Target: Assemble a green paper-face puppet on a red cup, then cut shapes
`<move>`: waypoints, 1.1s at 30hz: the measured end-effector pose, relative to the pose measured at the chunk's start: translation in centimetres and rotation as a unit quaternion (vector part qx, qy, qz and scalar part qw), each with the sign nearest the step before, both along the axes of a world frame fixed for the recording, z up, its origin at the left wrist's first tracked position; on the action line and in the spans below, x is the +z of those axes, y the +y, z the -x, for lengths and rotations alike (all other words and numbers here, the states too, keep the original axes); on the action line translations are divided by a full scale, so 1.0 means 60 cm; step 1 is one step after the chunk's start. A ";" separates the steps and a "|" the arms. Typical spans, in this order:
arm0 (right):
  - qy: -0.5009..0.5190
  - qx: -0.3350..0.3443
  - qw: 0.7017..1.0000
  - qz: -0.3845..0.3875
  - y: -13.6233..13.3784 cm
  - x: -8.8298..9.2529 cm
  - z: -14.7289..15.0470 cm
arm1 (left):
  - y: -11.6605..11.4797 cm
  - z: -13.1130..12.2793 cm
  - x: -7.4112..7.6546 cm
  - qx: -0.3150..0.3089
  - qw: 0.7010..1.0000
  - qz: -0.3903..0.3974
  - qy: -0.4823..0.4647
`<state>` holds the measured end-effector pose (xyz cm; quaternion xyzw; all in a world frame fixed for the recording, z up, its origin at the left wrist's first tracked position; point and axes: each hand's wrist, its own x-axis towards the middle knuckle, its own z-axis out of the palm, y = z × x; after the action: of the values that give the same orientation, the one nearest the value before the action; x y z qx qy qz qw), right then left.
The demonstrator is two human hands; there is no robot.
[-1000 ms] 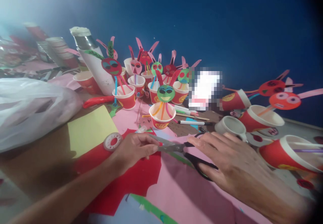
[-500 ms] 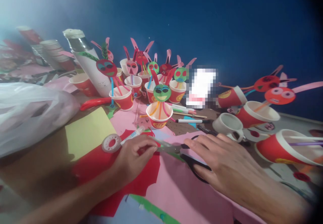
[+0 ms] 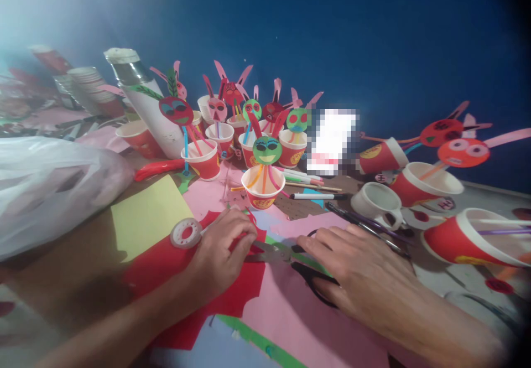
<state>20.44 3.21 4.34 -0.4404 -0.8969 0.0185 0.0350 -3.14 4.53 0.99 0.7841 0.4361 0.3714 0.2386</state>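
Observation:
My right hand (image 3: 352,263) holds a pair of black-handled scissors (image 3: 282,253), fingers and thumb in the loops. The blades point left and stand apart, their tips close to my left hand (image 3: 226,249). That hand is closed in a pinch, thumb against fingertips. Whatever it grips is too small or hidden to make out. Below both hands lie red paper (image 3: 249,279) with a jagged edge and a pink sheet (image 3: 307,312). A roll of tape (image 3: 185,233) rests just left of my left hand.
Paper cups with paper rabbit faces on straws, such as the green-faced one (image 3: 264,188), stand ahead. A white mug (image 3: 375,205), pens (image 3: 319,196) and tipped cups (image 3: 460,235) are on the right. Yellow paper (image 3: 149,218) and a white plastic bag (image 3: 53,191) lie left.
The scissor blades have spread wider apart, and the scissors have shifted slightly left. My left hand stays pinched in nearly the same place. The view has moved a little.

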 end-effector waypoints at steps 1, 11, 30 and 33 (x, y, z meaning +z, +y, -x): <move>0.003 -0.003 1.000 0.003 0.001 -0.001 -0.001 | 0.001 0.003 0.003 0.013 0.999 0.032 -0.017; 0.017 -0.005 1.000 -0.014 0.019 -0.009 -0.024 | 0.019 0.039 0.034 0.093 0.968 0.180 -0.147; 0.098 -0.013 0.970 -0.224 0.016 0.013 -0.006 | 0.023 0.016 0.030 0.083 0.900 0.364 -0.223; 0.094 -0.020 0.966 -0.238 0.014 0.010 0.002 | 0.013 0.005 0.025 0.020 0.871 0.416 -0.260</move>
<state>20.32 4.03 4.95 -0.4333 -0.8593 -0.1554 0.2231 -3.42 5.33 2.51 0.4785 0.4880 0.3510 0.6401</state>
